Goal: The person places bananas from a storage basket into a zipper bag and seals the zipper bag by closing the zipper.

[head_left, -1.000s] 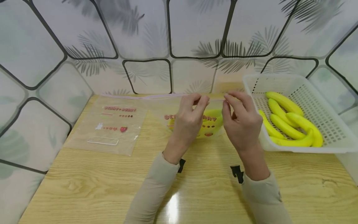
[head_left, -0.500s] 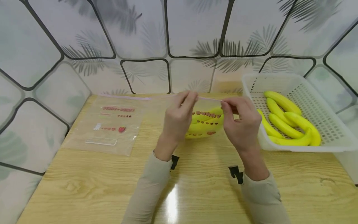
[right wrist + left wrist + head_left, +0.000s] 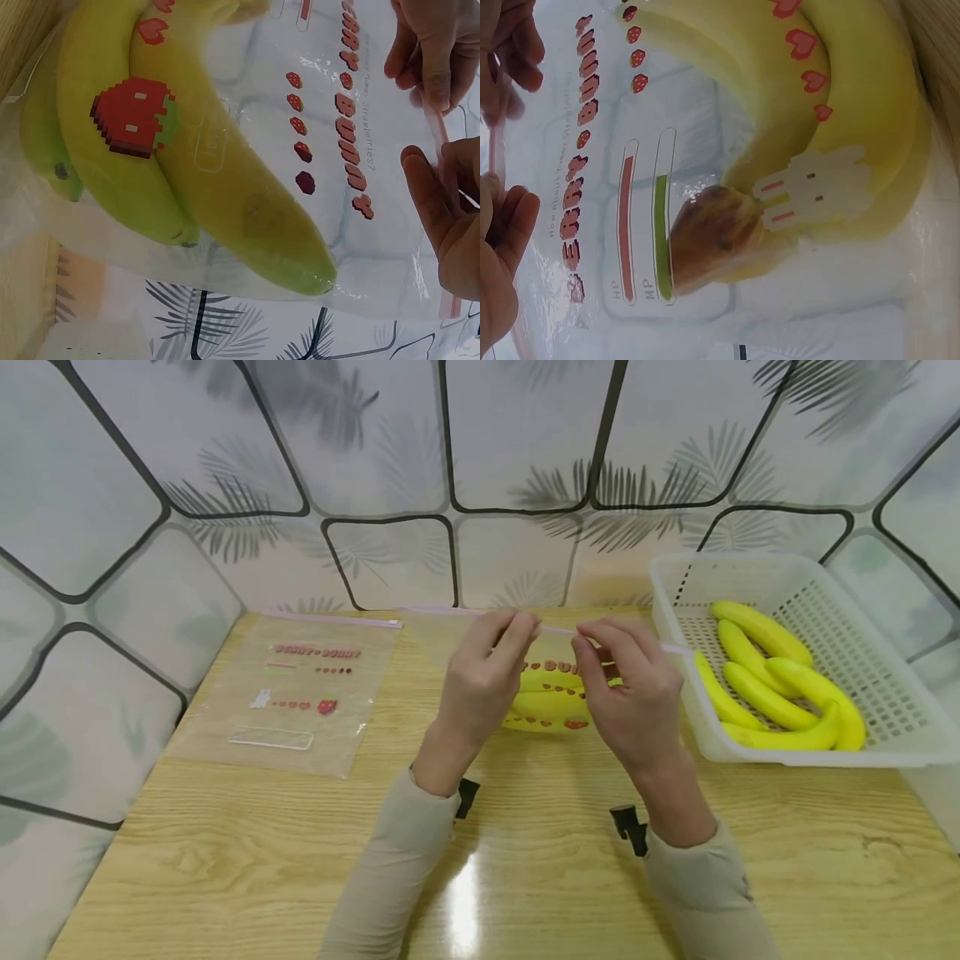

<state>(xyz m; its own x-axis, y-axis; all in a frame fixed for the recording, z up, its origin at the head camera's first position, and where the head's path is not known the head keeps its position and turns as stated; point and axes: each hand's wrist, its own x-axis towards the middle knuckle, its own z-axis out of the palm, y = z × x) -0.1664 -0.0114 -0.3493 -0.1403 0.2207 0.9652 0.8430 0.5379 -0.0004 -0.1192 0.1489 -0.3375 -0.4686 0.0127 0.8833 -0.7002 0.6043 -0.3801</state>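
A clear zip bag (image 3: 558,668) with red and pink print stands between my hands, its pink zip strip along the top. Inside it lies a bunch of yellow bananas (image 3: 862,67), their brown stem end visible in the left wrist view and their greenish tips in the right wrist view. My left hand (image 3: 483,677) pinches the strip left of the bag's middle. Close by on the right, my right hand (image 3: 633,697) pinches the same strip between thumb and fingers. One end of the strip sticks out past the right hand. Whether the zip is closed cannot be seen.
A second clear printed bag (image 3: 300,693) lies flat on the wooden table (image 3: 247,860) at the left. A white perforated basket (image 3: 900,693) with several loose bananas (image 3: 787,710) stands at the right. A patterned backdrop (image 3: 517,435) rises behind the table.
My left hand slid left along the strip, then came back slightly right. The right hand has shifted left towards it, and the strip's end now shows beyond the right hand.
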